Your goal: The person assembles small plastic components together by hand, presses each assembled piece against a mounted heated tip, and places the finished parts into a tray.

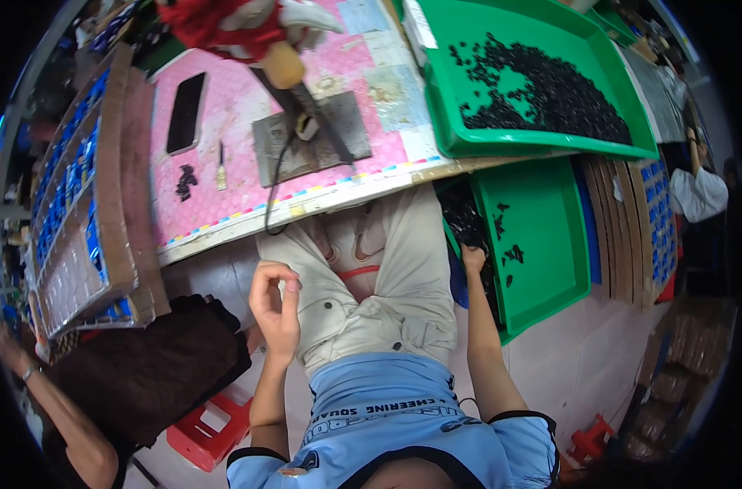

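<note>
My left hand [275, 308] is raised over my lap, below the table edge. Its thumb and fingertips are pinched together, and I can see nothing between them. My right hand [473, 257] reaches down at my right side into a green tray [550, 261] that sits below the table. Its fingers are buried in a heap of small black parts [467, 222] at the tray's left end, so its grip is hidden. A few loose black parts [513, 254] lie further right in the same tray.
On the pink table [224, 73] lie a black phone [185, 112], a grey plate with a tool and cable [310, 134], and a small heap of black parts [186, 181]. A second green tray [542, 81] holds several black parts. Cardboard racks [77, 204] stand left. Another person [143, 367] sits beside me near a red stool [208, 428].
</note>
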`<action>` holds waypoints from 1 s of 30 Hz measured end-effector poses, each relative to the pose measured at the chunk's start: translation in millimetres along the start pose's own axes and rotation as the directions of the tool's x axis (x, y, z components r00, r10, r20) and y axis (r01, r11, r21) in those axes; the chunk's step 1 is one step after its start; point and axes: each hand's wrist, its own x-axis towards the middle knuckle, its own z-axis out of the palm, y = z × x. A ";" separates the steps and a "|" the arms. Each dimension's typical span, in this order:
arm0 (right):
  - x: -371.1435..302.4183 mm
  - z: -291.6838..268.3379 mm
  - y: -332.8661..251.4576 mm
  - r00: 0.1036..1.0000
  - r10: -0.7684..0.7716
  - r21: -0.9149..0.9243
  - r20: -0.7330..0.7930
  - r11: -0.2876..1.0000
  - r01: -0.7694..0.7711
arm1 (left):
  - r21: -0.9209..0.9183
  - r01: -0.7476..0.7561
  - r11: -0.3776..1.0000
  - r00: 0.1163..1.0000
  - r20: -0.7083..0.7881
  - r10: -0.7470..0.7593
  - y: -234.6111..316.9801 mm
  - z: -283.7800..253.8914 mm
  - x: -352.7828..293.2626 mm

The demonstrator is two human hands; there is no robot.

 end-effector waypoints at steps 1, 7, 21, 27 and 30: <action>-0.6 -0.1 -4.9 0.998 0.040 -0.022 0.040 0.999 -0.039 | 0.016 -0.010 1.000 1.000 -0.025 0.010 0.4 -4.9 2.6; 12.4 3.5 -12.0 0.989 0.112 -0.074 0.101 0.992 -0.105 | -0.004 0.054 0.999 0.974 -0.222 -0.053 3.9 -24.3 12.8; 21.9 21.2 6.7 0.998 0.043 0.064 -0.054 0.997 -0.039 | 0.801 0.079 0.594 0.796 -0.409 0.446 -47.7 -101.6 112.6; 21.6 19.4 7.5 0.963 -0.194 0.163 -0.186 0.961 0.225 | 0.830 0.016 0.558 0.800 -0.345 0.491 -58.9 -109.3 120.8; -3.7 -0.4 -21.4 0.923 -0.290 0.277 -0.253 0.892 0.356 | 0.807 0.027 0.590 0.779 -0.386 0.493 -53.2 -104.8 116.4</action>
